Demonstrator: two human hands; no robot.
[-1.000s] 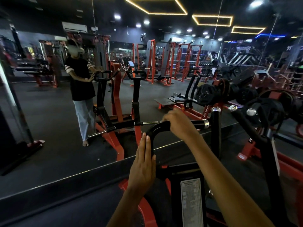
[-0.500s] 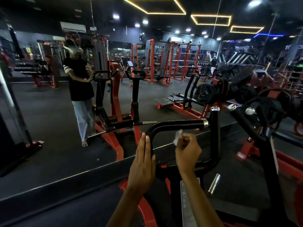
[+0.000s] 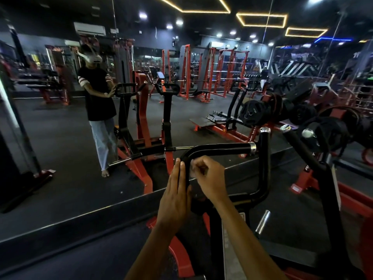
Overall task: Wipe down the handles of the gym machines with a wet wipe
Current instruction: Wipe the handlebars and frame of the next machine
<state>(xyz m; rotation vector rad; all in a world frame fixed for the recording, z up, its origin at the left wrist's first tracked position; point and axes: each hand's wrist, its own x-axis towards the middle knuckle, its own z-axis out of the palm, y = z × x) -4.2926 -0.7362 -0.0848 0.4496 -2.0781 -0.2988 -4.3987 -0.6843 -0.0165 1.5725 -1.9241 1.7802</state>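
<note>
Two hands at one black handle: left hand flat, open; right hand pinching one wet wipe.

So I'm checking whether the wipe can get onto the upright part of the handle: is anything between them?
Nothing visible. The right hand holds the wet wipe right beside the black handle, while the left hand lies flat against the handle's other side.

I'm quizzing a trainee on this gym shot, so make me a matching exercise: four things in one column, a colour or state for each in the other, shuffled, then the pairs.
1. left hand
2. right hand
3. handle end cap
4. machine frame

A. red
B. flat against the black bar
C. pinching a pale wipe
D. shiny silver

Pairs: 1-B, 2-C, 3-D, 4-A
</note>
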